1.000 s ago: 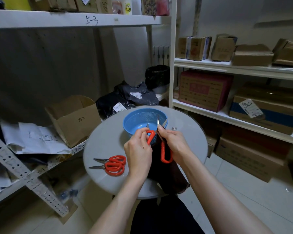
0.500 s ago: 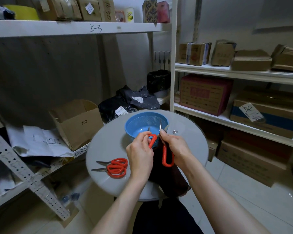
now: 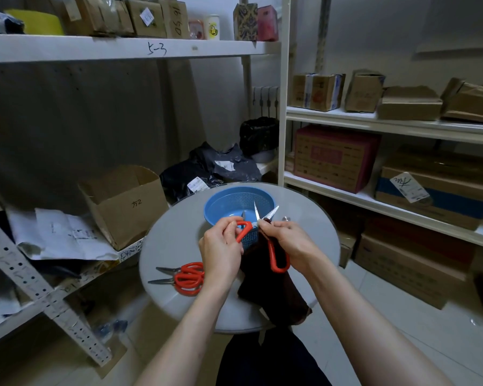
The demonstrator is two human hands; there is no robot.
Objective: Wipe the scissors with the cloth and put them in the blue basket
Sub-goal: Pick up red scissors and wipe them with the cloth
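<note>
Dim, even indoor light, soft shadows, wide-angle bending at edges, slight softness.

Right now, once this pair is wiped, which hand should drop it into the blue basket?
Probably left. The left hand grips a red handle loop of the scissors, just short of the blue basket; the right hand is occupied pinching the dark cloth at the blades.

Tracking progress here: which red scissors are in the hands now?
The open scissors in front of the blue basket, gripped by the left hand and right hand over the cloth. The other scissors lie on the table, untouched.
</note>
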